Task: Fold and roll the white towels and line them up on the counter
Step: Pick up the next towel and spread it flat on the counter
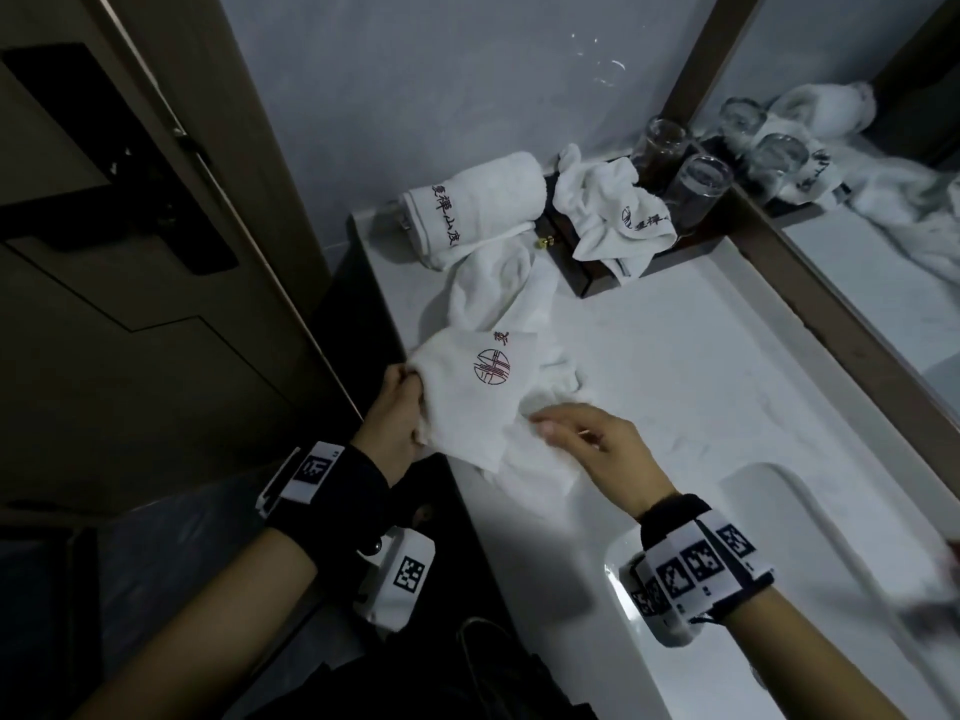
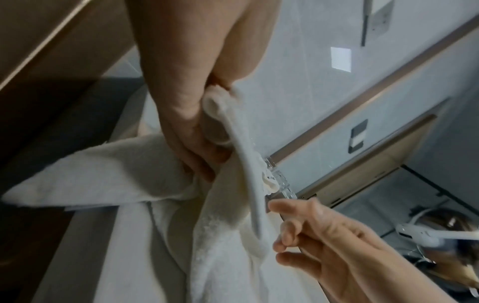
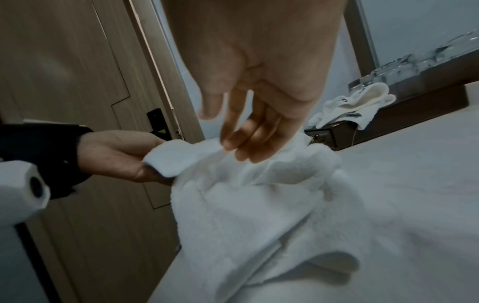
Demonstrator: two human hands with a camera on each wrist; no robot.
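White stone makes up the surface [image 1: 675, 387], which runs along a wood-framed mirror [image 1: 883, 262] with a brown door [image 1: 130, 252] off its left edge and a sink basin [image 1: 779, 589] sunk into its near end. At the left edge, an unfolded white towel [image 1: 483, 397] with a red round emblem lies partly on the surface and partly lifted. The left hand [image 1: 397, 423] pinches one edge of that towel, thumb and fingers [image 2: 197, 131] curled round the cloth, holding it up just off the surface's left edge. The right hand [image 1: 597, 449] hovers over the towel's near part with fingers [image 3: 249, 141] loosely spread and pointing down, their tips at the cloth; it grips nothing that I can see. At the far left corner sits a rolled towel [image 1: 472, 210] with dark lettering, its loose end trailing toward the towel in hand. Just beside it, a crumpled towel [image 1: 608, 210] is draped over a dark wooden tray [image 1: 597, 272] that stands against the mirror, with drinking glasses [image 1: 696, 184] on the tray behind it.
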